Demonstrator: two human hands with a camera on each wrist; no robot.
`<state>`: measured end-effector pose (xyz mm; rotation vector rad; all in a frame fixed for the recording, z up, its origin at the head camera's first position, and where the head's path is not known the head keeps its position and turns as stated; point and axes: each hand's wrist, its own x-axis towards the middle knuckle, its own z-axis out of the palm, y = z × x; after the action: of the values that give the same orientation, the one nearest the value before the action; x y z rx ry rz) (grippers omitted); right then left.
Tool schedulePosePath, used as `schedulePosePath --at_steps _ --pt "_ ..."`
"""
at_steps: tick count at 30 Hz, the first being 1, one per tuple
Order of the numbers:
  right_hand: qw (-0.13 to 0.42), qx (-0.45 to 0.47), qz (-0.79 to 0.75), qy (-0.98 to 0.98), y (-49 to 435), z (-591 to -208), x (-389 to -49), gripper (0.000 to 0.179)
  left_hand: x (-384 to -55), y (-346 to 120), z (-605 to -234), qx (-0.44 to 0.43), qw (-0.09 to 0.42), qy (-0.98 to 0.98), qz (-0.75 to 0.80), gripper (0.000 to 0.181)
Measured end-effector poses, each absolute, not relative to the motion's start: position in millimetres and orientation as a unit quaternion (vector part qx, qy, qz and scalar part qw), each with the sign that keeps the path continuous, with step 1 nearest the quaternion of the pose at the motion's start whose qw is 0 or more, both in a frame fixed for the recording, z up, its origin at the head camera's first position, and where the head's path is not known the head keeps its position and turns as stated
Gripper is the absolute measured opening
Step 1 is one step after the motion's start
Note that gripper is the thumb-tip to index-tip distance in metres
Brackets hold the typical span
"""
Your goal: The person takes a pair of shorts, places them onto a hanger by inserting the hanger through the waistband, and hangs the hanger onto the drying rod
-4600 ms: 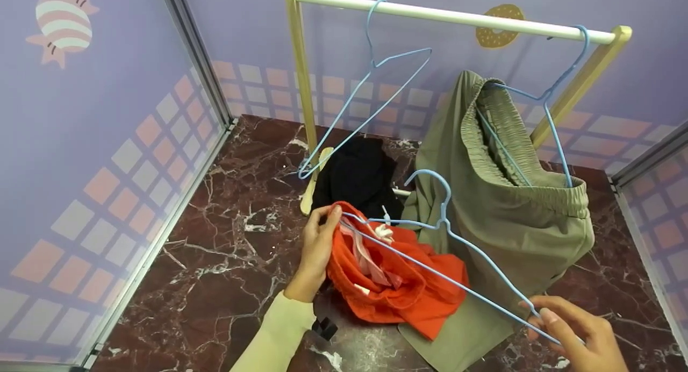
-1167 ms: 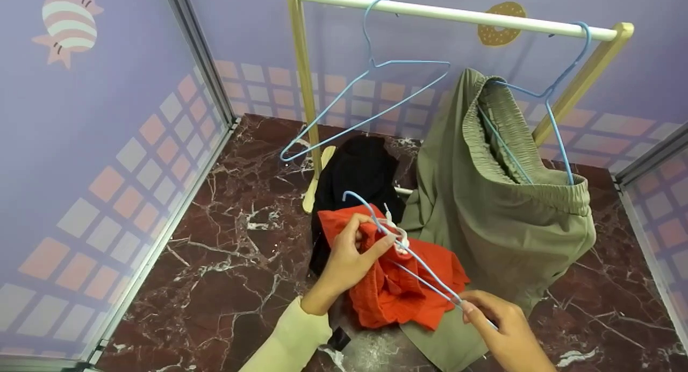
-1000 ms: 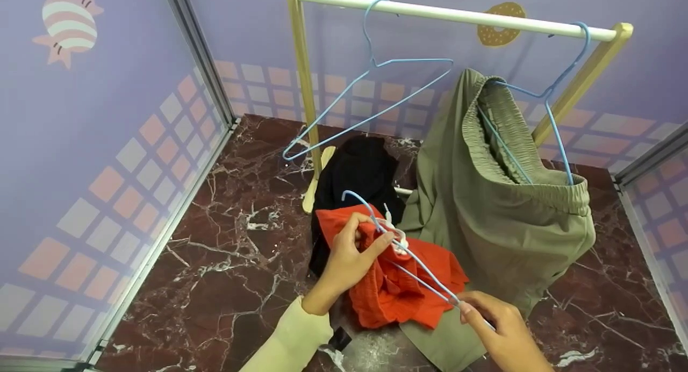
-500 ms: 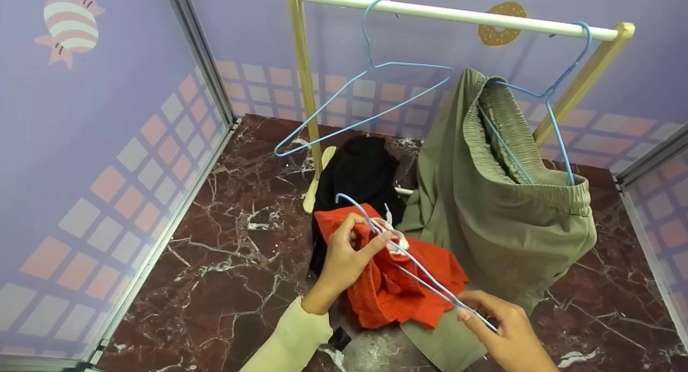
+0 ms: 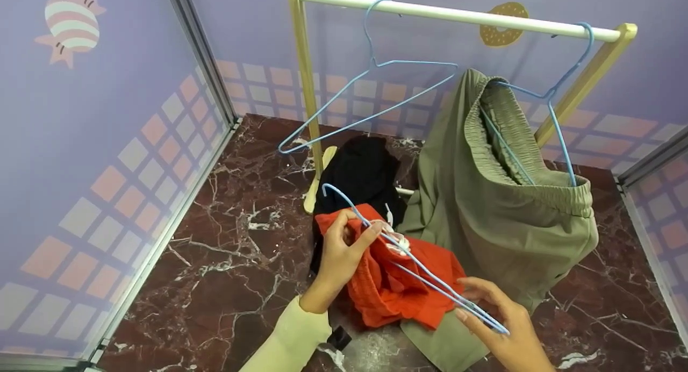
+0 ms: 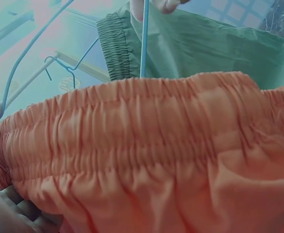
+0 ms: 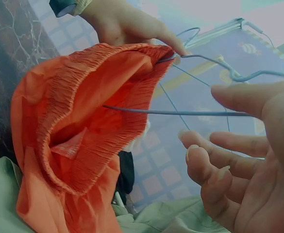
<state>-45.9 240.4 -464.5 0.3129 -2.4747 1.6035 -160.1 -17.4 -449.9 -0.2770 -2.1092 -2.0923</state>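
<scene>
In the head view my left hand [image 5: 339, 256] pinches the waistband of orange-red shorts [image 5: 419, 264], its thumb on a blue wire hanger [image 5: 424, 264]. The hanger lies slantwise, hook to the upper left; part of it is hidden in the shorts' waist opening, as the right wrist view shows. My right hand [image 5: 505, 321] is around the hanger's lower right end, thumb and fingers spread apart. In the right wrist view the hanger wire passes between that thumb and the fingers [image 7: 219, 155]. A white drawstring [image 5: 398, 244] hangs at the waistband [image 6: 132, 126], which fills the left wrist view.
Khaki trousers [image 5: 467, 216] hang on a hanger at the right of the rack's white rail [image 5: 457, 16]. Another blue hanger [image 5: 349, 81] hangs bare at the left. Black cloth [image 5: 357, 170] lies on the marbled floor [image 5: 236, 275] behind the shorts. Patterned walls stand around.
Since the earliest frame the hanger has turned, its hook swinging left, with part of it in the shorts. Lately it has shifted slightly up and left, and my right fingers have loosened from their pinch.
</scene>
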Motion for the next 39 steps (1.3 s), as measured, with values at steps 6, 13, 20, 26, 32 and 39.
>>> schedulePosePath --at_steps 6,13,20,26,32,39 --pt "0.084 0.059 0.531 -0.841 233 -470 -52 0.039 -168 -17 -469 -0.101 0.093 -0.690 -0.710 0.017" --pt "-0.005 -0.038 0.543 -0.839 220 -473 -61 0.030 -166 -17 -469 -0.121 0.100 -0.670 -0.725 0.021" --pt "-0.035 -0.079 0.499 -0.862 207 -479 -71 0.041 -165 -16 -465 -0.126 0.103 -0.667 -0.727 0.021" --pt "-0.015 -0.068 0.467 -0.882 199 -489 -81 0.044 -164 -15 -463 -0.129 0.102 -0.657 -0.735 0.017" --pt "0.019 -0.043 0.425 -0.904 194 -511 -89 0.035 -162 -15 -458 -0.130 0.092 -0.644 -0.748 0.020" --pt "0.073 0.021 0.428 -0.900 193 -535 -89 0.022 -159 -16 -454 -0.126 0.084 -0.643 -0.751 0.020"
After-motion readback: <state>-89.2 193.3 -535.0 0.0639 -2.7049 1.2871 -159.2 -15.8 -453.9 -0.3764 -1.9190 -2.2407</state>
